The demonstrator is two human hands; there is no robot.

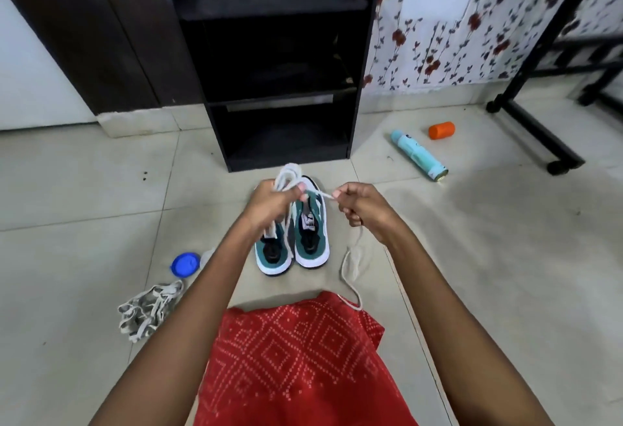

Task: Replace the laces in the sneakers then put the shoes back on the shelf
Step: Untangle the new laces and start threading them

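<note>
The sneakers (pixel 292 240) are teal and white with black insides. Behind them stands a black shelf (pixel 276 64). The lace (pixel 352 258) beside them is white; the old laces (pixel 150 307) left of them look greyish white. Nearby lie a blue lid (pixel 185 265), a pale turquoise can (pixel 418 155) and an orange cap (pixel 441 130). The garment (pixel 296 365) is red with white dotted diamonds.

Both bare forearms reach forward from the bottom of the view, converging toward the middle. Left hand (pixel 274 203) is fisted, knuckles up, thumb and fingers pinched closed around what it holds. Right hand (pixel 362 204) sits just beside it, apart, at the same height, fingers curled in, thumb and forefinger pinched together.
</note>
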